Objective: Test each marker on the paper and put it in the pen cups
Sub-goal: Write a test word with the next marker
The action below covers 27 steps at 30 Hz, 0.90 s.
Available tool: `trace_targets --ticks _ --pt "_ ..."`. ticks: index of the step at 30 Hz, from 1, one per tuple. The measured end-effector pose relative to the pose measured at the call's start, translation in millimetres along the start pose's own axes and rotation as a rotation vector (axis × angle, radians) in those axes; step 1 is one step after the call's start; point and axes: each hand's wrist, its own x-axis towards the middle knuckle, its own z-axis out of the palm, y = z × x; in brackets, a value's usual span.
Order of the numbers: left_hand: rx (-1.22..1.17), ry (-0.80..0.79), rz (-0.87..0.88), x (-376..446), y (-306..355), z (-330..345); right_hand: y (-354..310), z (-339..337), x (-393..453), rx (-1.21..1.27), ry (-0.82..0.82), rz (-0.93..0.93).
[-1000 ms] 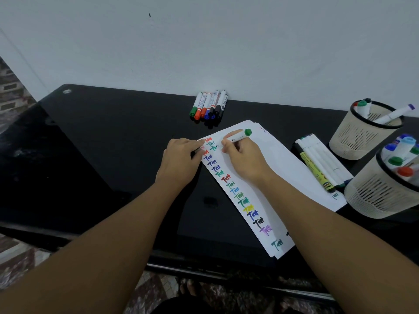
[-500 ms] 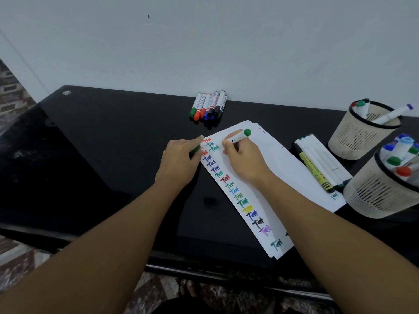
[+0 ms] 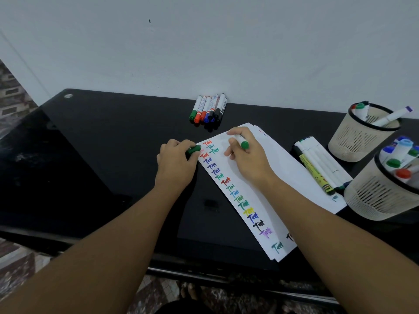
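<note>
The right hand [image 3: 246, 158] is gripping a white marker with a green end [image 3: 241, 142], fingers curled round its barrel, and is resting on the upper part of the white paper sheet [image 3: 283, 168]; the marker's tip is hidden under the fingers. Just to the left, the left hand [image 3: 175, 160] is pinching a small dark green cap [image 3: 193, 150] between thumb and fingers at the paper's left edge, and is lying on the glossy black surface [image 3: 102, 143]. Between the two hands and running back toward the person, a column of small test scribbles in red, blue, green, yellow, black and purple [image 3: 238, 196] is showing along the sheet's left side. Beyond both hands, against the pale wall [image 3: 204, 46], a row of white whiteboard markers with green, red, blue and black caps [image 3: 208, 108] is lying side by side. To the right of the right hand, a bundle of white markers beside a yellow-labelled one [image 3: 317, 165] is lying on the paper. Further right, two beige mesh pen cups with black rims are standing near each other: the farther cup [image 3: 360, 141] and the nearer cup [image 3: 376, 196], both holding markers.
</note>
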Motion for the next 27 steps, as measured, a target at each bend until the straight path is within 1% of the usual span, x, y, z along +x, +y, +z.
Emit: trace_targets --ticks 2,5,7,9,11,12,14,16,18,20,23,27 --pt "-0.046 0.004 0.038 0 -1 -1 2 0 1 -0.020 -0.027 0.001" --pt "-0.115 0.013 0.059 -2 1 -2 1 -4 2 -0.067 -0.156 0.003" --pt "-0.150 0.019 0.063 -2 1 -2 -3 -10 1 -0.007 -0.211 0.001" --pt "-0.190 0.021 0.064 -2 0 -3 -9 -15 2 0.060 -0.189 -0.020" --pt "-0.220 0.016 0.053 -2 0 -3 -13 -17 3 0.079 -0.137 -0.006" --pt "-0.222 0.018 0.049 -3 0 -3 -14 -19 3 0.072 -0.144 0.007" --pt "-0.210 0.021 0.047 -4 1 -3 -13 -22 3 -0.060 -0.217 -0.010" --pt "-0.191 0.017 0.050 -3 1 -3 -11 -25 3 -0.288 -0.286 -0.017" --pt "-0.181 0.011 0.059 -3 1 -3 -11 -29 6 -0.502 -0.261 -0.063" --pt "-0.188 0.011 0.074 -3 1 -2 -10 -33 10 -0.654 -0.214 -0.152" --pt "-0.179 0.009 0.090 -5 2 -3 -10 -36 14 -0.711 -0.196 -0.233" --pt "-0.158 0.004 0.107 -5 4 -5 -5 -36 15 -0.706 -0.224 -0.241"
